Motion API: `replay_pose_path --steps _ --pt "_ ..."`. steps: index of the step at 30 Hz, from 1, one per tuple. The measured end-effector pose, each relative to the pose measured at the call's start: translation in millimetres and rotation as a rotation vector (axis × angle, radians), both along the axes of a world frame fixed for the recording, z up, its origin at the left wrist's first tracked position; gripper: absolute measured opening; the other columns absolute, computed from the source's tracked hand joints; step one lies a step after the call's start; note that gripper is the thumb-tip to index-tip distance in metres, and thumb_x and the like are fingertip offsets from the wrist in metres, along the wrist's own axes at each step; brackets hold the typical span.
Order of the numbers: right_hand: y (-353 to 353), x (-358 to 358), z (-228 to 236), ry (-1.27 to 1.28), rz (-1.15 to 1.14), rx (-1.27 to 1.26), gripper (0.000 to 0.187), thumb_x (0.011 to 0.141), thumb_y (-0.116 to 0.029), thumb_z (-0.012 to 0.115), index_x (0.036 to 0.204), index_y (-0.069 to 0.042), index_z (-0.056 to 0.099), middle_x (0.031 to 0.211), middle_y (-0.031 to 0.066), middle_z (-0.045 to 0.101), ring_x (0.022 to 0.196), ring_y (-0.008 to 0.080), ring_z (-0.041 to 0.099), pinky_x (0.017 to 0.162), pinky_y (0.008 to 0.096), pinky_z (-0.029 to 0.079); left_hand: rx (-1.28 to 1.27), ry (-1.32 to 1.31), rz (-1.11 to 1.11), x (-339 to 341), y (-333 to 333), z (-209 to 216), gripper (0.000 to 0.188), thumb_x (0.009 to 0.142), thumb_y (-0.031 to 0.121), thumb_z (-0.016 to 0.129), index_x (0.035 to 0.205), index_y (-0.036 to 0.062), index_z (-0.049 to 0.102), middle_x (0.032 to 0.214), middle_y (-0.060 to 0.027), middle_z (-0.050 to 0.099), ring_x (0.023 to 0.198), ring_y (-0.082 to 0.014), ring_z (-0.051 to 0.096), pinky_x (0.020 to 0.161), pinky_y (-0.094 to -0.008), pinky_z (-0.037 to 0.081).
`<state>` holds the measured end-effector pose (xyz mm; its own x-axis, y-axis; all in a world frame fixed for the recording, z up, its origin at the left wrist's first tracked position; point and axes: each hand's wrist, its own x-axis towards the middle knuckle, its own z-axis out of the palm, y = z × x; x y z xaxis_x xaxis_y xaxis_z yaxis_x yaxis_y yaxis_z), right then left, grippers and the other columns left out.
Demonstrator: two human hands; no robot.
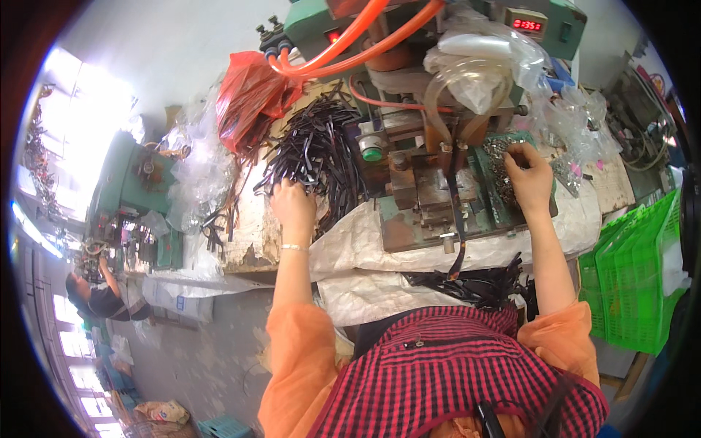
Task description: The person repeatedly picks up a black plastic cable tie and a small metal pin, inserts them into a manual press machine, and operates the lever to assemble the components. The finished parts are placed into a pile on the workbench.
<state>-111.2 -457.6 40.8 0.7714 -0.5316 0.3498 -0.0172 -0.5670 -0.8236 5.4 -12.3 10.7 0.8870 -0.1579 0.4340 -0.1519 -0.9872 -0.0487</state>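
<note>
two hands reached for separate supplies: the left hand (293, 208) curled its fingers down onto the near edge of a heap of dark, narrow strips (315, 150) on the table (252, 239), and the right hand (531, 179) bent its fingers over small metal pieces (499, 169) beside the green press (404, 188). whether either hand pinched anything could not be told; the fingertips were too small or hidden. one single strip (457, 219) lay at the middle of the press, its curved end hanging past the front.

several things could have gone wrong, in my judgement. the strips crossed every which way, so pulling one might have dragged others loose. the overhanging end might have been knocked askew by a sleeve or wrist. a tiny metal piece might have slipped from the fingers and strayed into the press. fingers brought near the press while it closed would have risked a pinch.

counted: two hands, one press, one strip in it, two strip heaps, the second (485, 285) below the table's front edge, two orange hoses (350, 40), one red plastic bag (252, 98), one green button (372, 155). strips and metal pieces were too many to count.
</note>
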Motion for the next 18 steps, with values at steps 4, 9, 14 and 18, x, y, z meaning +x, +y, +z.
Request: replay_pose_path --steps 4,9,14,18 --pt "-10.9 -24.1 -0.5 0.004 -0.044 0.092 0.011 0.090 -0.008 0.073 0.099 -0.001 0.072 0.086 0.0023 0.072 0.081 0.0100 0.066 0.077 0.0258 0.051 -0.132 -0.014 -0.003 0.6 -12.3 -24.9 0.012 0.081 0.014 0.074 0.088 0.0046 0.075 0.093 -0.0146 0.070 0.093 -0.0366 0.066 0.080 -0.0473 0.054" --pt "-31.4 -80.5 -8.0 -0.091 -0.160 0.213 0.011 0.092 -0.004 0.070 0.102 -0.001 0.075 0.095 0.0043 0.075 0.088 0.0096 0.068 0.082 0.0239 0.051 -0.766 0.264 0.037 -56.5 -28.9 18.1 0.029 0.096 0.013 0.066 0.124 0.0067 0.068 0.067 -0.0102 0.070 0.059 -0.0184 0.066 0.059 -0.0343 0.049" --pt "26.4 -61.9 38.5 -0.159 0.168 0.298 0.012 0.093 -0.003 0.070 0.105 0.000 0.075 0.099 0.0057 0.076 0.093 0.0113 0.069 0.087 0.0254 0.053 -1.283 0.284 -0.364 -67.4 -41.1 60.9 0.027 0.110 0.018 0.050 0.127 -0.0013 0.057 0.106 -0.0122 0.075 0.091 -0.0133 0.068 0.077 -0.0281 0.056" --pt "69.3 -14.1 55.6 -0.274 0.328 0.269 0.020 0.092 0.001 0.069 0.112 0.002 0.067 0.103 0.0079 0.073 0.098 0.0135 0.068 0.089 0.0279 0.053 -1.285 0.272 -0.335 -60.7 -79.1 60.9 0.022 0.107 0.013 0.057 0.122 -0.0029 0.058 0.112 -0.0170 0.075 0.092 -0.0124 0.069 0.077 -0.0272 0.058"
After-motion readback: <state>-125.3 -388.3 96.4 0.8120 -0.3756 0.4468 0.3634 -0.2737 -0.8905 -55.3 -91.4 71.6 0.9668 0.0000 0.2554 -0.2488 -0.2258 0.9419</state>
